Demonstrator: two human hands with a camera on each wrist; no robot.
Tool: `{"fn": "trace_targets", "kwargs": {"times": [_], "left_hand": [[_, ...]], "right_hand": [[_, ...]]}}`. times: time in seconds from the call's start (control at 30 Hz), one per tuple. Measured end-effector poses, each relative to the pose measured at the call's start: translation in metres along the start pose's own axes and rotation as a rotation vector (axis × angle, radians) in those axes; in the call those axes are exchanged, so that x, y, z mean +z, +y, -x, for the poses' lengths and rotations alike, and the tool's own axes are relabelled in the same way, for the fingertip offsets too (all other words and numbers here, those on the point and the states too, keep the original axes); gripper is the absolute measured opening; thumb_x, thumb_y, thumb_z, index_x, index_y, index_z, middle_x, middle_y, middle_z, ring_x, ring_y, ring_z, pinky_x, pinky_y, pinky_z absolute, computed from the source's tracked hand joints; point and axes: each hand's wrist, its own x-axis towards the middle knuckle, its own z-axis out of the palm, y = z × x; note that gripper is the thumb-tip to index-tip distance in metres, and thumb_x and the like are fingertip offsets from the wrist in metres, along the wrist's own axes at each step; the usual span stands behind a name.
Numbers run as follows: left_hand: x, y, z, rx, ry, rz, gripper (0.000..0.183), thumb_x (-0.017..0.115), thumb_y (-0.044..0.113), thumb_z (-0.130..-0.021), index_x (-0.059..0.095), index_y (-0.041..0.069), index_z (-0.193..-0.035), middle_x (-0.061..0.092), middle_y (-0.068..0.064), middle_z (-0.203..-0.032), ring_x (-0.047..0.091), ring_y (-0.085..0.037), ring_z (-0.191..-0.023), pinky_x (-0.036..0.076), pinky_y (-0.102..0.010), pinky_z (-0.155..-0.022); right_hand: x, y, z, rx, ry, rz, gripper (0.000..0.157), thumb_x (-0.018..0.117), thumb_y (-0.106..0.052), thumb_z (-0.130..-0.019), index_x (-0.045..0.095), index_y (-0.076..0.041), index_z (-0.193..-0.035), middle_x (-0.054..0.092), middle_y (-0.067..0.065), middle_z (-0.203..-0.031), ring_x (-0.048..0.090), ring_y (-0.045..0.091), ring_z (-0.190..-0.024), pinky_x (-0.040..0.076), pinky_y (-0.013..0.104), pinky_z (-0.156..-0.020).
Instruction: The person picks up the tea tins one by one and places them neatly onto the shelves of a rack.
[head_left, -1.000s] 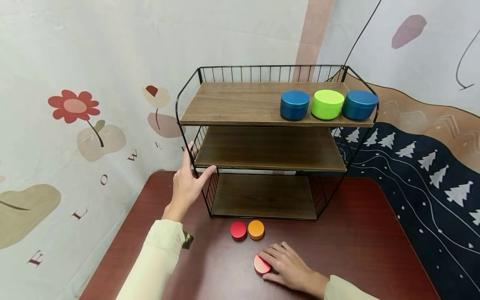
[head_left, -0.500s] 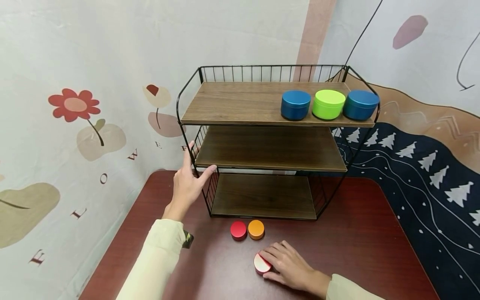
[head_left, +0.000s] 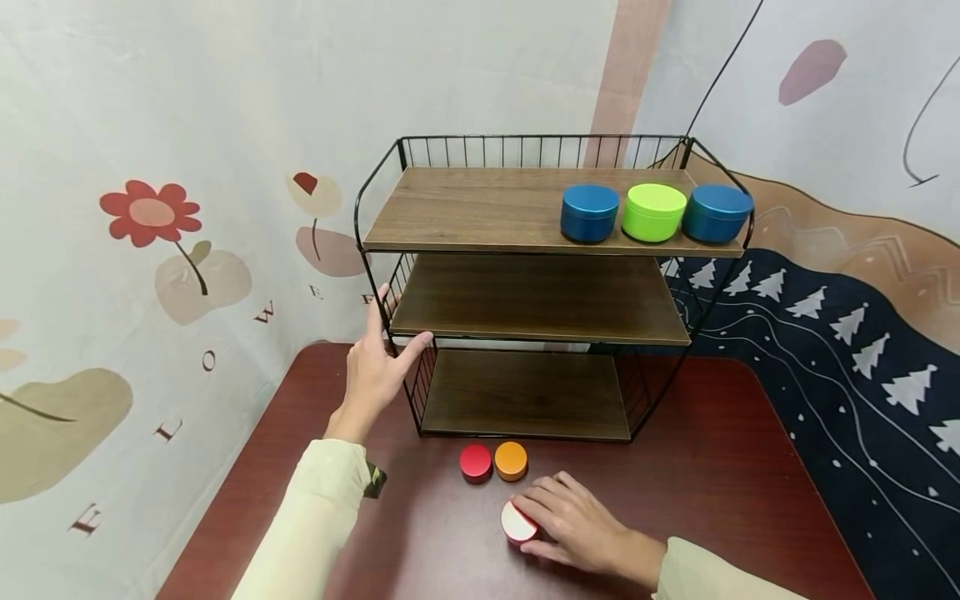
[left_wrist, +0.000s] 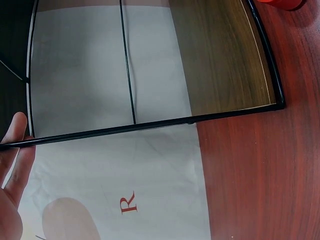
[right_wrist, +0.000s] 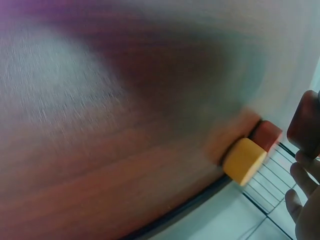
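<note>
Head view shows your left hand (head_left: 372,377) holding the wire-sided rack (head_left: 540,296), your right hand (head_left: 576,525) gripping a red tin (head_left: 517,525).

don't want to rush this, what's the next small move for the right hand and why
Probably have the right hand move the held red tin forward, to the right of the orange tin: the hand grips that tin, and the orange tin and another red tin stand side by side before the rack, while the held one is apart.

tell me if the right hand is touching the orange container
Apart: the head view shows bare tabletop between the right hand and the orange container.
</note>
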Motion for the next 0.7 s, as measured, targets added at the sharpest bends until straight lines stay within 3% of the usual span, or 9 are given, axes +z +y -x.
{"fn": "trace_targets", "kwargs": {"times": [0.3, 0.7], "left_hand": [[0.000, 0.001, 0.000, -0.003, -0.002, 0.000, 0.088, 0.078, 0.041, -0.086, 0.027, 0.029, -0.157, 0.056, 0.005, -0.141, 0.056, -0.017, -0.058, 0.044, -0.039, -0.064], [0.000, 0.000, 0.000, 0.010, -0.003, -0.013, 0.087, 0.075, 0.044, -0.088, 0.026, 0.028, -0.157, 0.055, 0.004, -0.144, 0.056, -0.016, -0.057, 0.044, -0.040, -0.065]], "right_hand": [[-0.017, -0.001, -0.010, 0.012, -0.042, -0.020, 0.054, 0.080, -0.048, -0.080, 0.069, -0.014, -0.120, 0.068, -0.004, -0.111, 0.058, 0.013, -0.104, 0.043, 0.032, -0.086], [-0.042, 0.006, -0.029, -0.090, 0.069, 0.054, 0.052, 0.070, -0.053, -0.087, 0.068, -0.012, -0.119, 0.068, -0.003, -0.111, 0.060, 0.015, -0.102, 0.045, 0.033, -0.085]]}}
